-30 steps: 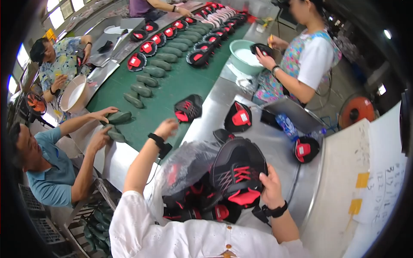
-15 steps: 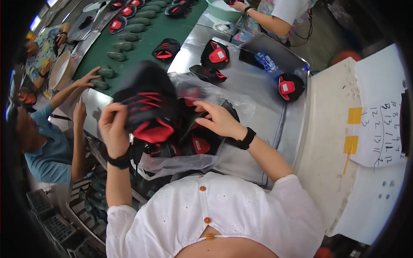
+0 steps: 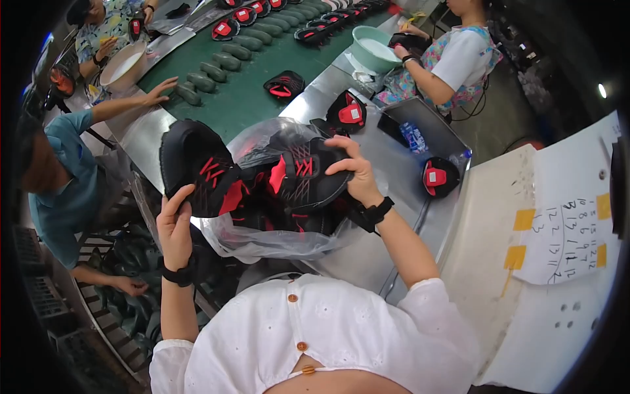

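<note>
My left hand (image 3: 176, 230) is closed on a black shoe upper (image 3: 190, 154) with red crossed stitching and red lining, raised and tilted at the left. A matching shoe upper (image 3: 328, 178) is gripped by my right hand (image 3: 359, 174), its fingers over the toe. The two red openings face each other, a short way apart. Beneath them a clear plastic bag (image 3: 262, 248) lies spread on the metal table, with more black and red uppers (image 3: 308, 223) inside, partly hidden.
A green conveyor belt (image 3: 230, 105) carries grey-green shoe lasts (image 3: 223, 61) and uppers. Another upper (image 3: 440, 176) lies right, near a metal tray (image 3: 430, 118) holding a blue packet. Co-workers are at left (image 3: 72, 171) and far right (image 3: 453, 72). A white board (image 3: 485, 262) borders the table's right side.
My right hand has come up from the bag with a second upper. The upper in my left hand has turned toe-away. The view has shifted, and the blue-shirted co-worker has lowered one hand toward the lasts.
</note>
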Action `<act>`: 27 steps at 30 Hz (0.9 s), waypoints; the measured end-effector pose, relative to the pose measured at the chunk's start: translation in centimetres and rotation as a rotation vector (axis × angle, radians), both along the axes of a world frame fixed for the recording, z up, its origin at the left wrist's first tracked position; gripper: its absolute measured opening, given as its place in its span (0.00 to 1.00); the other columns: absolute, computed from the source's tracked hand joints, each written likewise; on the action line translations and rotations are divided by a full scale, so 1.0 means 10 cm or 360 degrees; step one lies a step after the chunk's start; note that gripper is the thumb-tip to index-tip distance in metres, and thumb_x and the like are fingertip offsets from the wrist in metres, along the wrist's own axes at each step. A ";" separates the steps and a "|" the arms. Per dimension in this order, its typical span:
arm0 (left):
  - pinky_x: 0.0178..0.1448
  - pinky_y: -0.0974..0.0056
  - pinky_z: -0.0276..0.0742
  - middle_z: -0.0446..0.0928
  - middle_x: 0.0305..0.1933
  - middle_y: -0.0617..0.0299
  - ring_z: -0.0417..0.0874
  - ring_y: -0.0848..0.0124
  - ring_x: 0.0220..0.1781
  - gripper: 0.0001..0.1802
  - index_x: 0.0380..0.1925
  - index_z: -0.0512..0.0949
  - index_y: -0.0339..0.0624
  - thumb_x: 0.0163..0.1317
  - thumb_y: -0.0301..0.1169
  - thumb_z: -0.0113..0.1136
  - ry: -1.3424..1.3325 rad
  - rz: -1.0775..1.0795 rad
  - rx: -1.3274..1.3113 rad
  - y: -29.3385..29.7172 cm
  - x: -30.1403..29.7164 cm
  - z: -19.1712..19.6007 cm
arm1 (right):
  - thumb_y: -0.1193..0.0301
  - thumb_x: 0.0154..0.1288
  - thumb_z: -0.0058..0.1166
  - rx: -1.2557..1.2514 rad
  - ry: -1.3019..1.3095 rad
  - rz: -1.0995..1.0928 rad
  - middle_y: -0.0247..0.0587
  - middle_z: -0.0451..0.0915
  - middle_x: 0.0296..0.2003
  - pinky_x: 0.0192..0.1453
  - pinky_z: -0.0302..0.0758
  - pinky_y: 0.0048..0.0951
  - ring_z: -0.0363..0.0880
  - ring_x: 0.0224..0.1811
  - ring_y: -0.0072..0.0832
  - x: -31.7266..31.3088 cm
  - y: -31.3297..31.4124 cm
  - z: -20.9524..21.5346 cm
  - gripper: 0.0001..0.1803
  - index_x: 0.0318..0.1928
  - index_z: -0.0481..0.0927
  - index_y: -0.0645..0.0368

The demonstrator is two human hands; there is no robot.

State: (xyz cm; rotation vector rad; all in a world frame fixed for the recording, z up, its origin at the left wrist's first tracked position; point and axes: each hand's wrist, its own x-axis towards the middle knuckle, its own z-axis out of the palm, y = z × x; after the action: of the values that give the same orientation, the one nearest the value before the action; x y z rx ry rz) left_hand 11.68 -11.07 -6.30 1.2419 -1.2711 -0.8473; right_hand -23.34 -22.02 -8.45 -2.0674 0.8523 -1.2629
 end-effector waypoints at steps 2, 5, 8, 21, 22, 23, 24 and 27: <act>0.59 0.72 0.58 0.71 0.49 0.59 0.71 0.71 0.52 0.18 0.46 0.75 0.33 0.56 0.16 0.44 -0.0096 -0.0035 -0.0027 -0.04 -0.13 0.09 | 0.82 0.41 0.55 0.0228 -0.0342 0.0103 0.42 0.72 0.51 0.62 0.61 0.35 0.66 0.57 0.37 -0.01 0.04 0.07 0.11 0.26 0.84 0.54; 0.58 0.72 0.58 0.71 0.49 0.56 0.70 0.68 0.54 0.19 0.46 0.75 0.32 0.54 0.18 0.43 0.0008 -0.0170 -0.0011 -0.27 -0.26 0.11 | 0.81 0.43 0.56 0.0520 -0.0831 0.0320 0.46 0.70 0.53 0.64 0.61 0.37 0.64 0.60 0.39 -0.06 0.07 0.20 0.07 0.23 0.82 0.55; 0.60 0.69 0.60 0.71 0.50 0.56 0.70 0.68 0.55 0.19 0.47 0.75 0.31 0.55 0.21 0.43 0.0355 -0.0403 0.0001 -0.49 -0.31 0.07 | 0.80 0.46 0.57 0.0675 -0.1107 0.0551 0.50 0.69 0.52 0.65 0.61 0.41 0.61 0.62 0.44 -0.05 0.12 0.35 0.05 0.19 0.79 0.56; 0.45 0.70 0.74 0.77 0.40 0.59 0.78 0.74 0.38 0.15 0.45 0.72 0.32 0.58 0.27 0.54 0.0798 -0.0066 0.0224 -0.53 -0.41 0.14 | 0.68 0.55 0.58 0.1167 0.0886 0.0273 0.48 0.78 0.31 0.30 0.75 0.30 0.79 0.31 0.28 0.46 -0.06 -0.20 0.30 0.58 0.62 0.56; 0.46 0.70 0.74 0.77 0.42 0.58 0.78 0.74 0.40 0.15 0.46 0.71 0.33 0.59 0.26 0.53 0.1037 0.0008 0.0133 -0.55 -0.32 0.01 | 0.54 0.54 0.58 0.0741 0.1413 0.0177 0.51 0.79 0.31 0.34 0.76 0.35 0.81 0.31 0.36 0.56 0.03 -0.37 0.34 0.58 0.63 0.56; 0.46 0.70 0.74 0.77 0.42 0.58 0.78 0.74 0.40 0.15 0.46 0.71 0.33 0.59 0.26 0.53 0.1042 0.0020 0.0136 -0.54 -0.31 -0.04 | 0.44 0.55 0.51 0.0828 0.1518 0.0134 0.50 0.80 0.29 0.40 0.76 0.41 0.81 0.33 0.44 0.68 0.09 -0.54 0.37 0.58 0.63 0.56; 0.48 0.69 0.74 0.76 0.43 0.58 0.78 0.73 0.41 0.15 0.46 0.71 0.34 0.60 0.26 0.52 0.1155 0.0075 0.0155 -0.51 -0.29 -0.09 | 0.41 0.57 0.47 0.1438 0.1518 0.0229 0.49 0.80 0.26 0.39 0.76 0.40 0.81 0.30 0.45 0.80 0.10 -0.61 0.37 0.56 0.66 0.57; 0.50 0.68 0.74 0.76 0.44 0.56 0.79 0.70 0.41 0.13 0.46 0.71 0.34 0.60 0.24 0.49 0.1182 0.0239 0.0042 -0.49 -0.31 -0.02 | 0.45 0.61 0.45 0.1446 0.1106 0.0190 0.45 0.79 0.24 0.25 0.77 0.31 0.81 0.22 0.36 0.78 0.11 -1.23 0.29 0.46 0.72 0.60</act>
State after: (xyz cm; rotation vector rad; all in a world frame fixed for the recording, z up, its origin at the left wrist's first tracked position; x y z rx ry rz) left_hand 8.61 -15.99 -6.52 0.8918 -0.5636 -1.0791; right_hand -15.57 -20.96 -20.76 -1.6984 1.2603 0.0260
